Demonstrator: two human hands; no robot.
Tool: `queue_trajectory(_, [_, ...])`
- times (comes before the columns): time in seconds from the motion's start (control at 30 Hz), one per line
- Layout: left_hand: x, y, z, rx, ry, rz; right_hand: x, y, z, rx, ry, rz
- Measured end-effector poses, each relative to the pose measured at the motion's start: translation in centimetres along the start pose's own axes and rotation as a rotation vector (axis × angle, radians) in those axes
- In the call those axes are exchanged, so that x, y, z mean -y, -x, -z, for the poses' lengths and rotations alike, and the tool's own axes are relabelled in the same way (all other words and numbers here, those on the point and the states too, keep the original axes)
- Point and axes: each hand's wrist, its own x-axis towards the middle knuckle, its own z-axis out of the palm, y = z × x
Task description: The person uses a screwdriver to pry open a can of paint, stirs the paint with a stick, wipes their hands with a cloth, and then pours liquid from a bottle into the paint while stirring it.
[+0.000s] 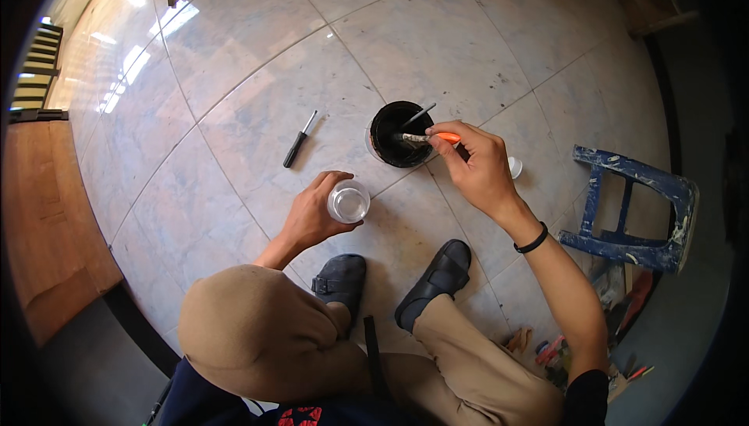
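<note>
While the right hand (476, 168) is pinching an orange-handled brush (427, 138), its long axis is running left-right, bristle end pointing left into the black pot (399, 134) on the floor. Left hand (312, 215) is gripping a clear cup (348, 201), below-left of the pot, upright.

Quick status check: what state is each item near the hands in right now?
Clear cup: upright, open, held in the left hand.
Orange-handled brush: held by the right hand, tip over the black can.
Black can: open, upright on the floor, a stick leaning inside.
Screwdriver: lying flat on the tiles, untouched.
Blue stool: tipped on its side, paint-spattered.
</note>
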Motion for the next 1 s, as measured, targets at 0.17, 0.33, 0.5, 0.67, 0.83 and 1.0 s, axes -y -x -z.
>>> queue_trajectory(0.17, [0.4, -0.3, -1.6, -0.098, 0.013, 0.023, -0.8, 0.1, -0.6, 0.025, -0.007, -0.071])
queue_trajectory(0.33, [0.8, -0.6, -2.0, -0.136, 0.007, -0.008, -2.1, 0.2, -2.2, 0.028, -0.254, -0.309])
queue_trajectory(0.5, [2.7, -0.7, -1.1, -0.018, 0.167, -0.095, -1.0, -0.7, -1.9, -0.041, -0.366, -0.453])
queue_trajectory(0.67, [3.8, -2.4, 0.3, 0.153, 0.274, -0.115, -1.5, -0.1, -2.9, -0.075, -0.261, -0.327])
queue_trajectory(0.83, [5.7, -4.3, 4.0, 0.431, 0.143, -0.165, -2.4, -0.1, -4.0, -0.094, -0.096, -0.287])
queue_trajectory(1.0, [8.0, -8.0, 10.5, 0.498, 0.667, 0.243, -1.4, 0.0, -2.9, -0.139, -0.088, -0.269])
